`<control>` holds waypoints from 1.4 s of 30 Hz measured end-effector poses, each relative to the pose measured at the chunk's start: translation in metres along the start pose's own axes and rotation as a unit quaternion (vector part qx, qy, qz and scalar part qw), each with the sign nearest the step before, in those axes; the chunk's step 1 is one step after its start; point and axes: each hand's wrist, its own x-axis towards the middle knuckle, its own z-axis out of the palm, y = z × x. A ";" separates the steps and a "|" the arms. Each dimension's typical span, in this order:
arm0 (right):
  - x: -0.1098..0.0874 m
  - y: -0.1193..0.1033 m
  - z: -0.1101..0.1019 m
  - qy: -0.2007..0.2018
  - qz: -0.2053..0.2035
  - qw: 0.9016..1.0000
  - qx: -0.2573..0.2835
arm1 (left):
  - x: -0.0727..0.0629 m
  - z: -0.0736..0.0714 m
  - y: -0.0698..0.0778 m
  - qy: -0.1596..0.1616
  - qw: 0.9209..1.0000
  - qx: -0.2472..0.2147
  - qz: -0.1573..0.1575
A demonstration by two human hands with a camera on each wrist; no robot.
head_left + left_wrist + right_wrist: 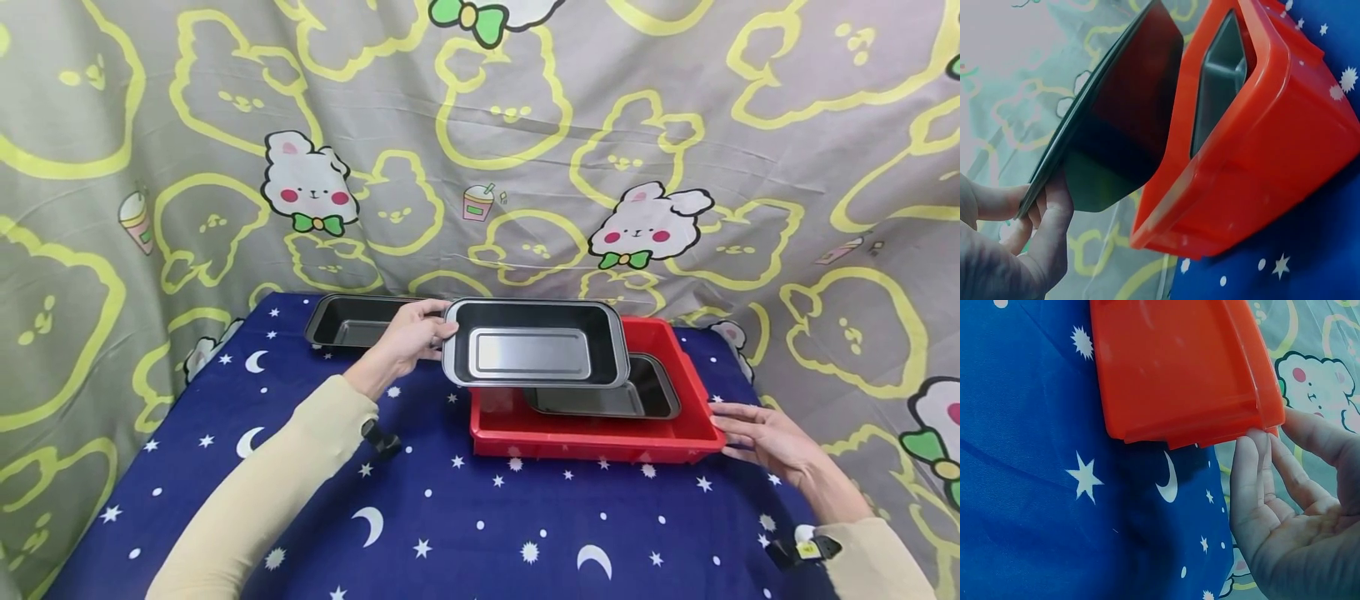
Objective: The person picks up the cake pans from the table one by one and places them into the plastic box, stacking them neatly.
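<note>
My left hand (pixel 416 333) pinches the left rim of a dark metal loaf pan (pixel 532 354), with the thumb on top and fingers beneath. The pan is held tilted over a red plastic bin (pixel 592 446), its inside facing me. A second loaf pan (pixel 648 387) lies in the bin, partly hidden behind the held one. On the bin's right side my right hand (pixel 772 446) grips the rim, with the thumb (pixel 1310 428) at the edge and fingertips just under it.
A third dark loaf pan (pixel 352 321) sits at the back left of the table, partly behind my left hand. A navy cloth (pixel 450 533) with stars and moons covers the table. Behind hangs a grey curtain (pixel 420 100) with cartoon figures.
</note>
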 end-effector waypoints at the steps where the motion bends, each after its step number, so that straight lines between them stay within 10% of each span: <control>1: 0.000 0.000 0.000 0.003 0.002 1.000 -0.002 | 0.001 0.003 0.000 -0.001 1.000 0.000 -0.002; 42: 0.000 0.001 0.002 0.003 0.001 1.000 0.005 | 0.045 0.086 -0.017 -0.005 0.997 -0.041 -0.058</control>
